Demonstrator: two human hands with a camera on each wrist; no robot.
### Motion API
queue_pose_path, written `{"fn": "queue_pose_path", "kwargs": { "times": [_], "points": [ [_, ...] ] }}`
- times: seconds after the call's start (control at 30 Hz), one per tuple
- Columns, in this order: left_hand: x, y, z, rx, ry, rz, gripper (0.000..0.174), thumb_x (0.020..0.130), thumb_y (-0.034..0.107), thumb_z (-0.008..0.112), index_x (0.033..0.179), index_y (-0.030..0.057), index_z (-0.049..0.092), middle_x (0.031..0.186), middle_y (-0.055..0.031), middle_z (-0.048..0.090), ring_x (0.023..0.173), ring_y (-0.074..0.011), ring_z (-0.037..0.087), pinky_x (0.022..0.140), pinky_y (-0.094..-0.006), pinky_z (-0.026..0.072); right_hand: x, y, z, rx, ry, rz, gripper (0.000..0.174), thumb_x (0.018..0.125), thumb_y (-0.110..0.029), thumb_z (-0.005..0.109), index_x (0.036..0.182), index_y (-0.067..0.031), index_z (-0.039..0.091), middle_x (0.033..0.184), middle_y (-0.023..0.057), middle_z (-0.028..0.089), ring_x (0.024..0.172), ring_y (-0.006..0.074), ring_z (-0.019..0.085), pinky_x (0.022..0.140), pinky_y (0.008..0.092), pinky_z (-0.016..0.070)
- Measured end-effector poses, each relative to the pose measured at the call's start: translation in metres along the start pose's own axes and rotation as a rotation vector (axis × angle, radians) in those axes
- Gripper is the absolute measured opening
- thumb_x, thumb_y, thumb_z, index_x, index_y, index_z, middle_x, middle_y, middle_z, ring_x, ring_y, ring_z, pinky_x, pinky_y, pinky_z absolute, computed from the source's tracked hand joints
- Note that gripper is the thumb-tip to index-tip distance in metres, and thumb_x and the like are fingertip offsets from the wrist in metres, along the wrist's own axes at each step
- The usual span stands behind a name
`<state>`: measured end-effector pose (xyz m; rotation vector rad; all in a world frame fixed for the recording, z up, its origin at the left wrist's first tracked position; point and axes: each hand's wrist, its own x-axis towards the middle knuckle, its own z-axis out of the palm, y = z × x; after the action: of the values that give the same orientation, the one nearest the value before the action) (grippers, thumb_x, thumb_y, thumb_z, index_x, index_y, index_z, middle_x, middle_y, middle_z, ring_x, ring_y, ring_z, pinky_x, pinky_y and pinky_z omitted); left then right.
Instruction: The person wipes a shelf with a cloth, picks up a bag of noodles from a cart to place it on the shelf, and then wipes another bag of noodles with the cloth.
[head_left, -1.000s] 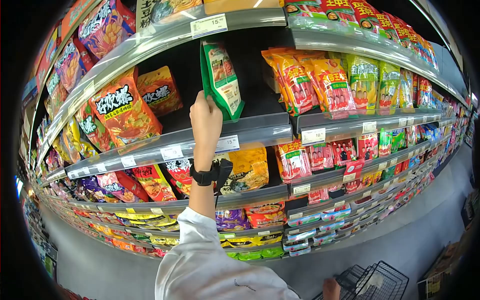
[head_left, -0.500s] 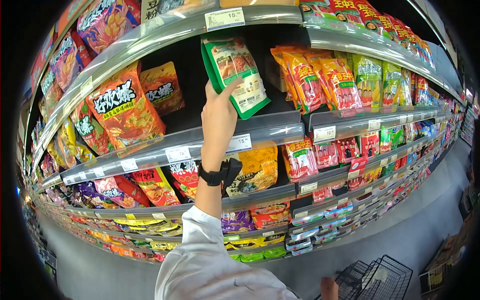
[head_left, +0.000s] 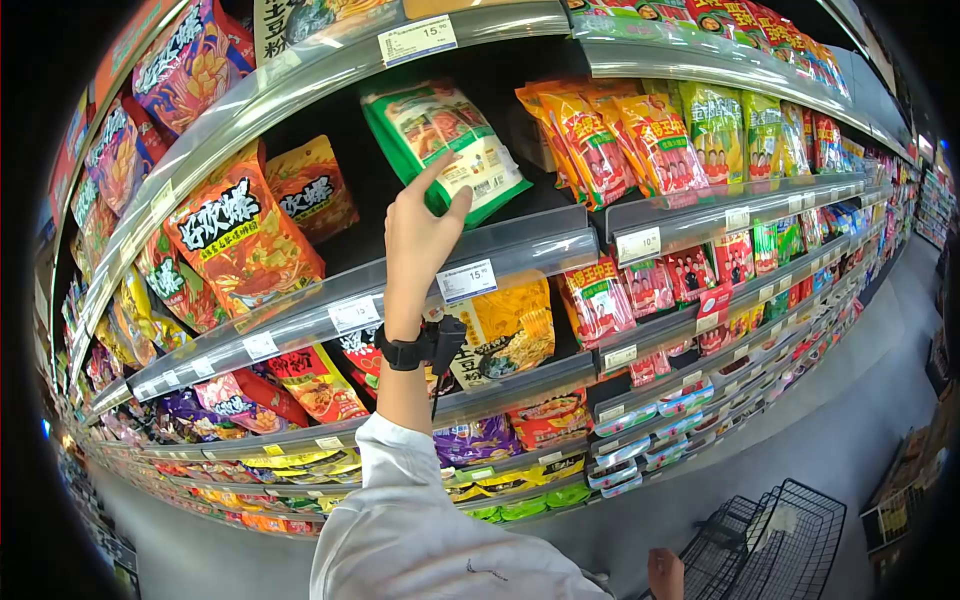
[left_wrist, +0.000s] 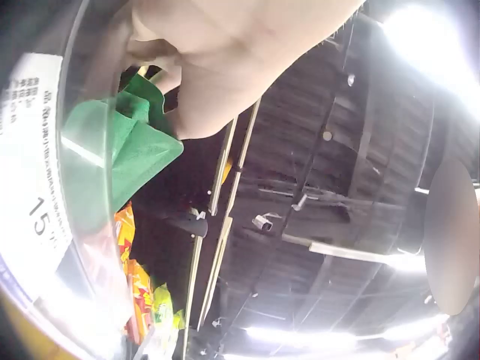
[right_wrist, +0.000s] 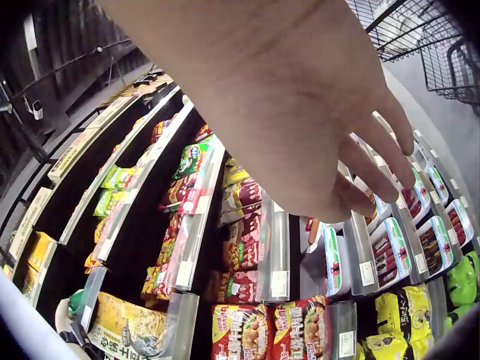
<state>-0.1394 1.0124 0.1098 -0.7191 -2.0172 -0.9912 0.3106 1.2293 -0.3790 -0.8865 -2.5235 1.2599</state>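
Note:
A green-edged food packet (head_left: pixel 470 150) with pictures on its white front leans back on a dark shelf in the head view. My left hand (head_left: pixel 422 225) reaches up to it, index finger and thumb extended over the packet's lower front. In the left wrist view, the folded green base of the packet (left_wrist: pixel 139 146) shows beside the fingers, partly behind the clear shelf lip. Low in the head view hangs my right hand (head_left: pixel 665 573), near a black wire shopping cart (head_left: pixel 790 545). The right wrist view shows its fingers (right_wrist: pixel 375 169) loosely curled, holding nothing.
Orange noodle bags (head_left: pixel 240 230) stand left of the packet, and orange sausage packs (head_left: pixel 585 135) to its right. A clear lip with a price tag (head_left: pixel 467 281) runs along the shelf front. Another shelf edge (head_left: pixel 490 28) crosses above.
The packet has gone from upright and edge-on to leaning back with its front turned towards me. My left fingers have shifted from its left edge onto its lower front.

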Motion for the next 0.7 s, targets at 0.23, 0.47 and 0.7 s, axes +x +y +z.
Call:
{"fn": "queue_pose_path", "kwargs": {
  "times": [0.23, 0.47, 0.7],
  "points": [
    [0.009, -0.014, -0.006, -0.634, 0.148, -0.155, 0.05, 0.096, 0.014, 0.069, 0.138, -0.012, 0.061, 0.116, -0.022, 0.074, 0.099, -0.0194, 0.07, 0.087, -0.0286, 0.0539, -0.011, -0.019, -0.005, 0.036, 0.021, -0.04, 0.03, 0.103, -0.027, 0.064, 0.119, -0.0035, 0.072, 0.097, 0.025, 0.075, 0.089, 0.0423, 0.074, 0.074, 0.0469, 0.0567],
    [-0.038, 0.018, -0.025, -1.026, 0.12, -0.142, 0.053, 0.102, 0.015, 0.064, 0.152, 0.0008, 0.052, 0.152, -0.0131, 0.055, 0.132, -0.0227, 0.059, 0.107, -0.0358, 0.0496, -0.006, -0.032, -0.005, 0.04, 0.11, 0.01, 0.022, 0.096, -0.014, 0.065, 0.105, 0.0048, 0.074, 0.101, 0.0248, 0.075, 0.098, 0.0412, 0.073, 0.083, 0.0438, 0.0571],
    [-0.105, 0.002, -0.007, -0.666, 0.125, 0.022, 0.056, 0.106, 0.029, 0.054, 0.153, -0.0011, 0.049, 0.159, -0.0145, 0.047, 0.143, -0.0303, 0.049, 0.12, -0.0439, 0.0389, -0.015, -0.039, -0.002, 0.023, 0.18, -0.009, 0.015, 0.096, -0.015, 0.063, 0.098, -0.0007, 0.066, 0.095, 0.0249, 0.068, 0.092, 0.0475, 0.064, 0.079, 0.0542, 0.0509]
  ]
}}
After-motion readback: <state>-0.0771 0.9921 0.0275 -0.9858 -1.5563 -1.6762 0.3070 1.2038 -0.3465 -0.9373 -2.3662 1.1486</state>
